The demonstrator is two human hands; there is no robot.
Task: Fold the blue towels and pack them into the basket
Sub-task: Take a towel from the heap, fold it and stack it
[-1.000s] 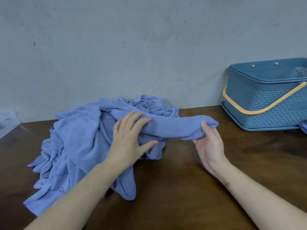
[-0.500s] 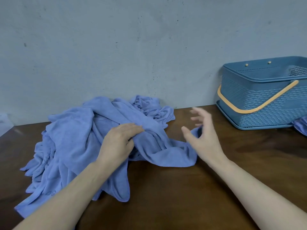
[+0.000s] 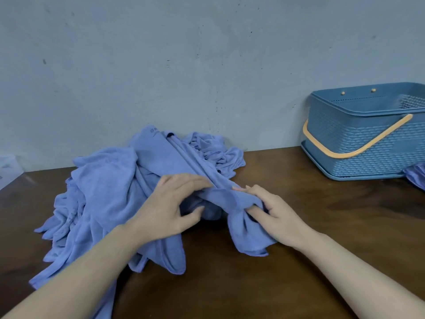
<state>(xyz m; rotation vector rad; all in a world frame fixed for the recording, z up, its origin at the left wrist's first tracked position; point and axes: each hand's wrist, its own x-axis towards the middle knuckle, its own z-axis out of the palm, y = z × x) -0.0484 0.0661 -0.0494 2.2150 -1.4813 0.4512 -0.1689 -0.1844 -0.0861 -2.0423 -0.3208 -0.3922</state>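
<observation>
A heap of blue towels (image 3: 103,192) lies crumpled on the brown table, reaching back to the wall. One towel (image 3: 220,196) stretches from the heap's top toward me. My left hand (image 3: 170,210) holds this towel, fingers over it and thumb under. Just to its right, my right hand (image 3: 273,212) grips the same towel's bunched end, whose corner hangs below my palm. The blue basket (image 3: 358,143) with an orange handle stands at the far right against the wall, apart from both hands.
The dark wooden table (image 3: 322,226) runs up to a grey wall. A bit of blue cloth (image 3: 416,176) shows beside the basket at the right edge. A pale sheet (image 3: 7,171) lies at the far left edge.
My right hand, held open off the cloth half a second ago, has closed on the towel's end. My left hand has shifted right along the same towel.
</observation>
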